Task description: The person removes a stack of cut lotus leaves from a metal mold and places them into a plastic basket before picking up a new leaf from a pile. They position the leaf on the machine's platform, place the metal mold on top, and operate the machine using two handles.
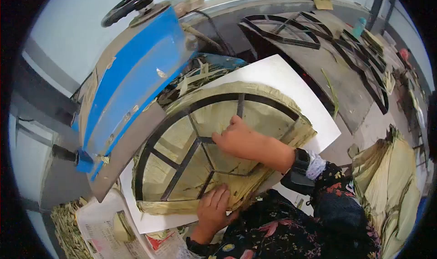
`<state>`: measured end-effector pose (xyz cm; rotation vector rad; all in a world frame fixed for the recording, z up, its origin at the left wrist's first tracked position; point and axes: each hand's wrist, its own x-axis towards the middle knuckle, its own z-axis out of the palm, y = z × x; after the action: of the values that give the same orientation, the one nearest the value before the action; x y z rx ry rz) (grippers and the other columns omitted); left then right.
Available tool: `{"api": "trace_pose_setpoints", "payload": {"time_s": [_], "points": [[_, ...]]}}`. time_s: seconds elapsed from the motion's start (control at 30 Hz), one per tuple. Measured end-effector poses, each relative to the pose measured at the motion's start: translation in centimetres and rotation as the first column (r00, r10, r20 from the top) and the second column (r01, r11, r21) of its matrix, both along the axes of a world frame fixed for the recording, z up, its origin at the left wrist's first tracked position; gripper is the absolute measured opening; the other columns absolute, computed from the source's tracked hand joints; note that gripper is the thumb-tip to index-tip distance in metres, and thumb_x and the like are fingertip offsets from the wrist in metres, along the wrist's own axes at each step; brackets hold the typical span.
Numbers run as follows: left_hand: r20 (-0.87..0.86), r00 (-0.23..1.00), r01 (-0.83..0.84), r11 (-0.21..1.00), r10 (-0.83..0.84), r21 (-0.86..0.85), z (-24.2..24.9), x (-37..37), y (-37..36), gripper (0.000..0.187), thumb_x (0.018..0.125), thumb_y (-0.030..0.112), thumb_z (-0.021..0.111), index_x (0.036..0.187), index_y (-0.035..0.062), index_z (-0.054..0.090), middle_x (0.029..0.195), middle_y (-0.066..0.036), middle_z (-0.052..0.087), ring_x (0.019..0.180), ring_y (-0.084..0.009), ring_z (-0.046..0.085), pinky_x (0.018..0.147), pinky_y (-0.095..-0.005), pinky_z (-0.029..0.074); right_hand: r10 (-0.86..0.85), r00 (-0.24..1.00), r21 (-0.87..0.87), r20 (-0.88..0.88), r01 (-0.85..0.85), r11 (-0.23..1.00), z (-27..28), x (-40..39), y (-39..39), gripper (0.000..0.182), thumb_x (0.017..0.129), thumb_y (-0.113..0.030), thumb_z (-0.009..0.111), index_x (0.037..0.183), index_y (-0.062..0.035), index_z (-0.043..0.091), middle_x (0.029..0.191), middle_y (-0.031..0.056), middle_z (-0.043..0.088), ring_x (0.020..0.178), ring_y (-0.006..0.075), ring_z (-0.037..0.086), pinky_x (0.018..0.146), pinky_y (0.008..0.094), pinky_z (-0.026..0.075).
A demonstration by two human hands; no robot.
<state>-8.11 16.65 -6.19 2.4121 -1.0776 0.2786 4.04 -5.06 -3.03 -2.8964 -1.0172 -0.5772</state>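
Observation:
A black half-round frame with inner dividing bars [181, 172] lies on a thick stack of yellow-green dried leaves [175, 134]. The stack rests on a white board [325, 127], its leaf edges sticking out past the frame. My right hand [243, 143] is closed around an inner bar near the frame's middle, some fingertips hidden. At the near edge, my left hand [215, 209] lies with fingers stretched out over the leaves and the frame's lower side, holding nothing.
A blue machine panel [136, 68] with a black handwheel [141, 4] above stands at left. More black frames [291, 41] and a turquoise bottle [359, 27] are at back right. A leaf stack [387, 181] stands at right, a white basket [93, 213] at lower left, beside leaf scraps [68, 231].

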Motion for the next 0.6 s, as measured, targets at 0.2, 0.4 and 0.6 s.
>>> {"api": "trace_pose_setpoints", "payload": {"time_s": [0.2, 0.4, 0.6], "points": [[-0.043, 0.999, -0.023, 0.999, 0.021, -0.029, 1.2, -0.1, -0.2, 0.075, 0.058, 0.031, 0.077, 0.121, 0.0044, 0.047, 0.123, -0.014, 0.053, 0.109, -0.0309, 0.052, 0.09, -0.0401, 0.043, 0.021, 1.0, 0.096, 0.004, -0.021, 0.995, -1.1, -0.2, -0.3, 0.014, 0.072, -0.014, 0.056, 0.085, -0.0088, 0.053, 0.054, 0.0016, 0.054, 0.05, 0.0236, 0.056, 0.07, 0.0367, 0.04], [-0.087, 0.996, -0.026, 0.996, 0.02, -0.079, 1.2, -0.5, 0.4, 0.068, 0.062, 0.028, 0.076, 0.119, 0.0032, 0.048, 0.12, -0.014, 0.054, 0.111, -0.0306, 0.051, 0.092, -0.0398, 0.043, 0.075, 0.995, 0.004, -0.066, -0.075, 0.997, 0.7, -0.9, 0.4, 0.033, 0.074, -0.017, 0.059, 0.104, -0.0045, 0.056, 0.083, 0.0107, 0.06, 0.081, 0.0289, 0.057, 0.076, 0.0405, 0.043], [0.157, 0.987, 0.018, 0.933, 0.041, -0.36, -1.0, -4.4, 3.1, 0.046, 0.067, 0.016, 0.072, 0.107, 0.0042, 0.054, 0.109, -0.012, 0.059, 0.097, -0.0321, 0.058, 0.079, -0.0408, 0.048, 0.201, 0.944, 0.267, -0.261, -0.13, 0.955, 4.1, -9.4, 4.2, 0.042, 0.072, -0.034, 0.066, 0.102, -0.0048, 0.058, 0.094, 0.0128, 0.056, 0.09, 0.0285, 0.053, 0.085, 0.0424, 0.04]]}}
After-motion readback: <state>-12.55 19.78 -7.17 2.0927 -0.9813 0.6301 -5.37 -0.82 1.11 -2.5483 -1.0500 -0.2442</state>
